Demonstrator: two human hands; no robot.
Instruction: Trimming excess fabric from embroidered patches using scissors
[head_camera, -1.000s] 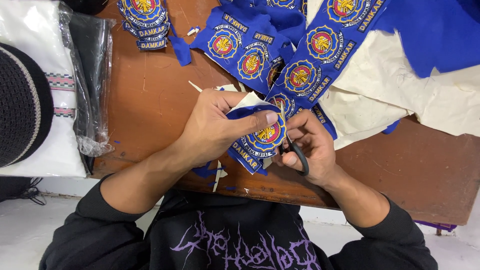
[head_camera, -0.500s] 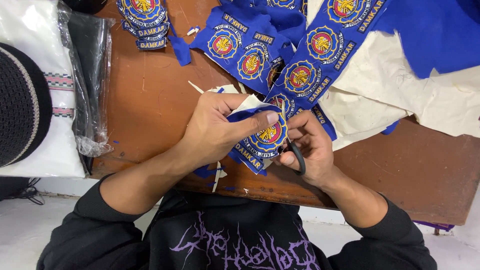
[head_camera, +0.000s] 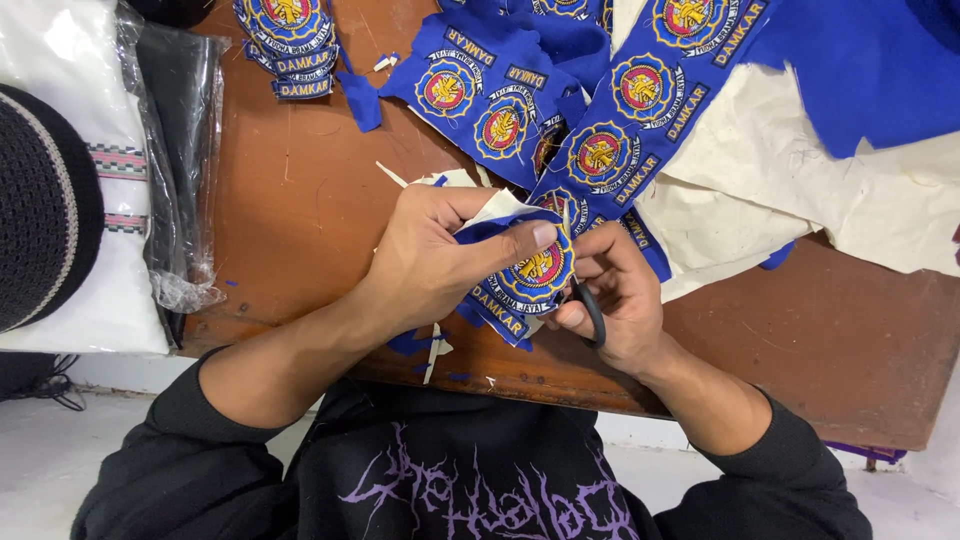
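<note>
Both hands over table edge: left hand (head_camera: 430, 262) fingers pinching round blue patch (head_camera: 532, 272); right hand (head_camera: 618, 300) fingers curled through black scissors (head_camera: 592, 312).

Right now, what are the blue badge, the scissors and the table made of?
The round blue badge in the left hand looks like cloth with raised, slightly shiny stitched thread, on a pale backing. The scissors in the right hand show a smooth black loop, probably plastic; the blades are mostly hidden. The table looks like brown wood or board, scratched and dull.
</note>
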